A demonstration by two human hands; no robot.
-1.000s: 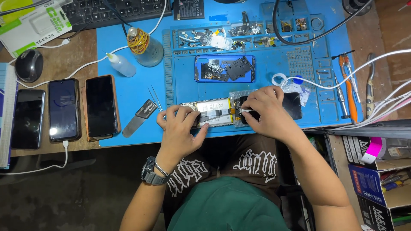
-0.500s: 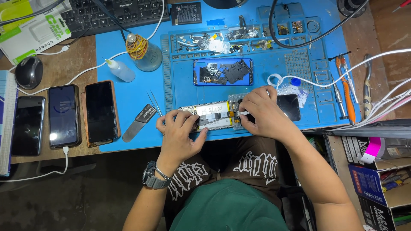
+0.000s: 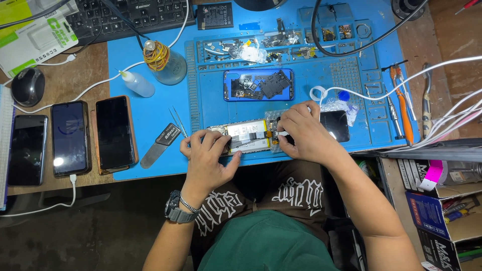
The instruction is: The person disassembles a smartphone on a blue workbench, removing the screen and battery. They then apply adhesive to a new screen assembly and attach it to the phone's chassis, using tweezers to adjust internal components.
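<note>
An opened phone point(image 3: 247, 136) with its battery and circuit board showing lies at the near edge of the blue work mat point(image 3: 216, 108). My left hand point(image 3: 206, 158) grips its left end and steadies it. My right hand point(image 3: 304, 134) rests on the phone's right end, fingertips pinching a small white tool or part over the board. What sits under those fingers is hidden. A dark phone screen point(image 3: 335, 125) lies just right of my right hand, partly covered by it.
A blue phone shell with loose parts point(image 3: 258, 84) lies beyond the phone. Tweezers point(image 3: 177, 122) and a metal pry tool point(image 3: 158, 145) sit at left. Three phones point(image 3: 70, 138) lie far left. Two bottles point(image 3: 163, 62), a keyboard point(image 3: 125, 17), a mouse point(image 3: 27, 85) and screwdrivers point(image 3: 401, 103) surround the mat.
The view has shifted slightly downward. Both hands stay on the opened phone, with only small finger movements at its right end.
</note>
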